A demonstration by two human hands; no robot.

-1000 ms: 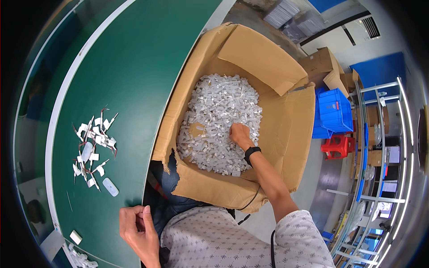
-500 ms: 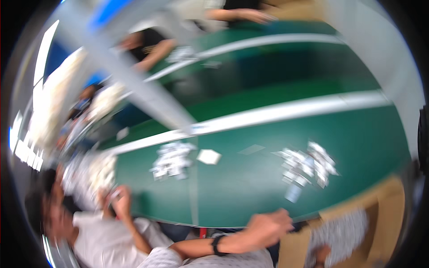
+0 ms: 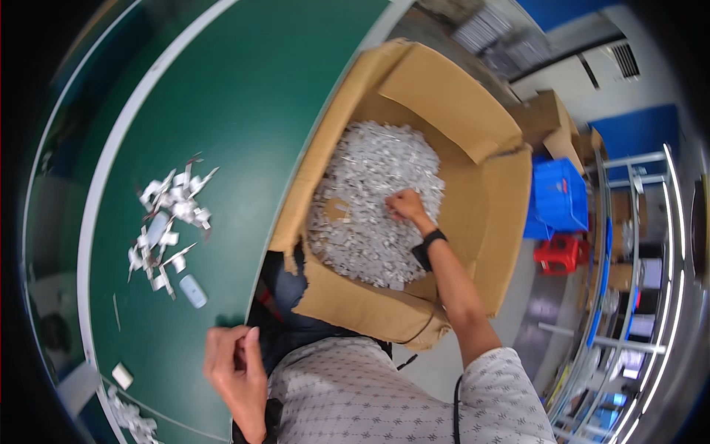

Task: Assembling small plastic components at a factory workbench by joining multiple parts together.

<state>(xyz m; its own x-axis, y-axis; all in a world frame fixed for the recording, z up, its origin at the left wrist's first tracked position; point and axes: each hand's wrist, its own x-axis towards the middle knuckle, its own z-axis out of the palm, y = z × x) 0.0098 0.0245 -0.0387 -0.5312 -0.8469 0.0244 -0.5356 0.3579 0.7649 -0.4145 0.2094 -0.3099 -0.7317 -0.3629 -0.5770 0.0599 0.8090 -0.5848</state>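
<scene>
- Swung back from the blurred sight of the table and co-workers half a second ago, your view now takes in the carton around your right hand.
- Your right hand's fingers curl down among the small whitish pieces heaped in the carton; the tips are hard to make out, so you cannot tell whether they pinch anything.
- Most of the heap spreads to the left of that grip and below it; just left of it a tan patch shows through, and the depth of the heap is hidden.
- Behind that grip, a black wristband circles your wrist.
- Your left hand sits at the near edge of the green table, fingers folded and thumb laid toward them; the inside of the grip is hidden, so you cannot tell if it holds something.
- Beyond your left hand, up and to the left, white pieces with dark wires lie tangled, too jumbled to separate; a pale oval piece lies nearer.
- Left of your left hand stands a white block; below it, another pale pile runs into the dark rim, partly cut off.
- Well right of your right hand are blue crates and a red stool, slightly smeared.
</scene>
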